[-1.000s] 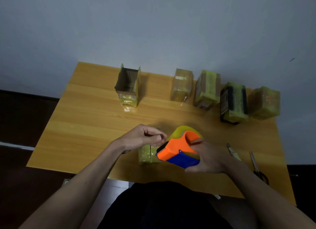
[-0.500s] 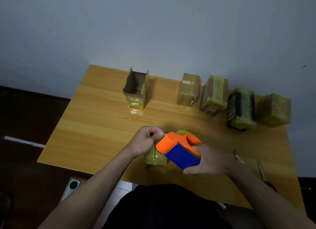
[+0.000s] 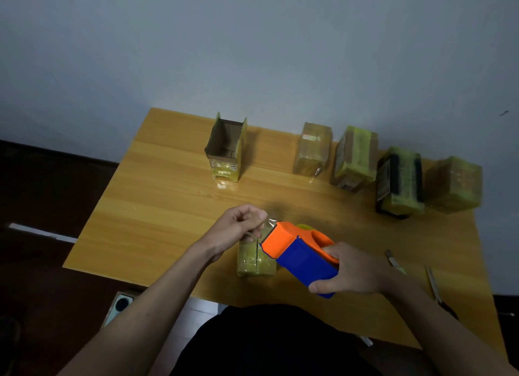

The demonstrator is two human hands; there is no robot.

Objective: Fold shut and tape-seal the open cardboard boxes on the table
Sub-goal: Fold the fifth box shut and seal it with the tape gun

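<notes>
Head view: your left hand (image 3: 238, 229) now pinching tape end (image 3: 270, 223), drawn clear of dispenser (image 3: 302, 256); right hand (image 3: 355, 271) grips it. Folded box (image 3: 255, 259) on bench (image 3: 168, 207) beneath, ready for sealing. Open box (image 3: 226, 148) waits behind.

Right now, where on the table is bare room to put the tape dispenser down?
Bare wood lies left of the left hand, in front of the open box, and mid-table before the taped boxes. It is crowded at the near box and by the scissors on the right.
</notes>
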